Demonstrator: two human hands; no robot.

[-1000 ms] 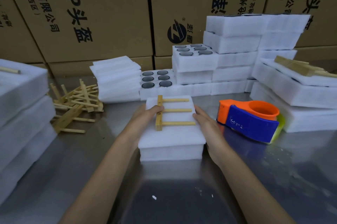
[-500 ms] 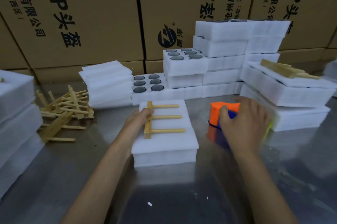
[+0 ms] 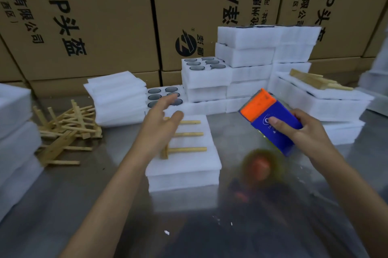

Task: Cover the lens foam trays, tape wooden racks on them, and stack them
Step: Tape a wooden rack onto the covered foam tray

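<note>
Covered foam tray (image 3: 184,165) is seen at the centre of the steel worktop (image 3: 84,205), with a wooden rack (image 3: 184,134) laid on its lid. The left hand (image 3: 161,120) is held over the rack's spine, at 9 o'clock of the tray, fingers straight and spread, nothing being held. At 2 o'clock of the tray, clear of the worktop, an orange and blue tape dispenser (image 3: 270,123) is gripped by the right hand (image 3: 302,131), thumb laid across its blue face. Loose racks (image 3: 67,129) are piled at 9 o'clock; stacked trays (image 3: 247,62) are ranged at 12 o'clock before cardboard cartons (image 3: 94,16).
</note>
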